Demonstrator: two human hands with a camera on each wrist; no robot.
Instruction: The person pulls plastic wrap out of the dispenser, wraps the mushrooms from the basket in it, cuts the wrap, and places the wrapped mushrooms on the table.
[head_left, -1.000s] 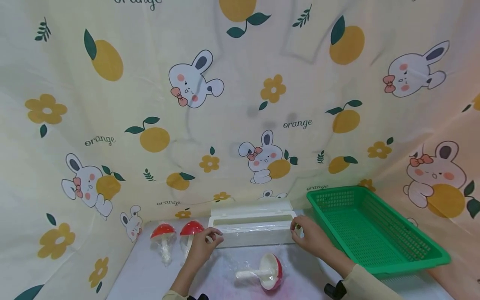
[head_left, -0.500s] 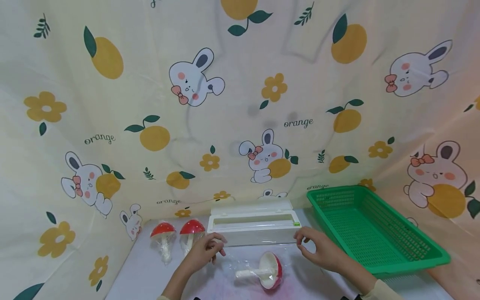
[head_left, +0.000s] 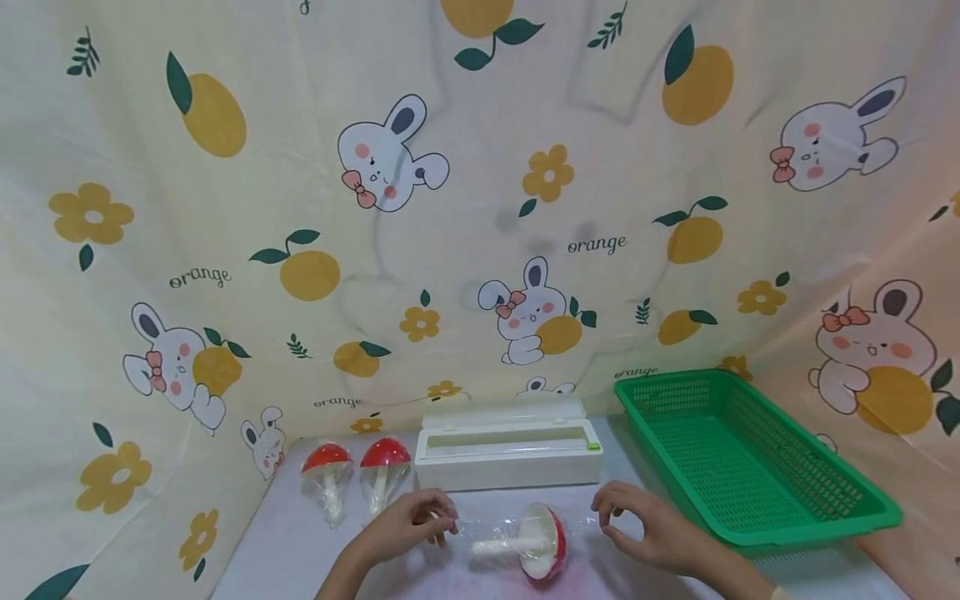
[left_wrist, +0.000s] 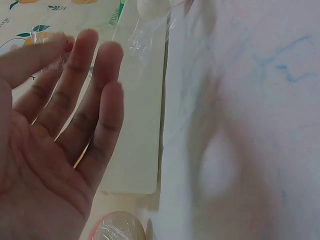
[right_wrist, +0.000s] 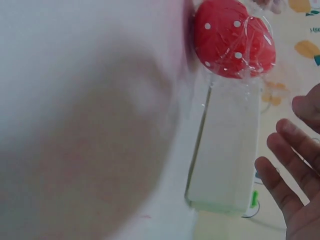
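Left hand point(head_left: 408, 527) and right hand point(head_left: 648, 527) each pinch the cling film point(head_left: 480, 527) — one edge apiece. Film drapes over the toy mushroom point(head_left: 536, 543), near the dispenser box point(head_left: 510, 457).

The head camera looks forward and down from the table's near edge toward the white dispenser box point(head_left: 510, 457) at the far edge. Each wrist camera sits close beside its palm, looking along the tabletop. All three share the box; the right wrist view, seemingly, also catches the red mushroom point(right_wrist: 234, 39).

The dispenser box point(head_left: 508, 454) sits between 2 wrapped mushrooms point(head_left: 356, 479) and the basket point(head_left: 750, 467).
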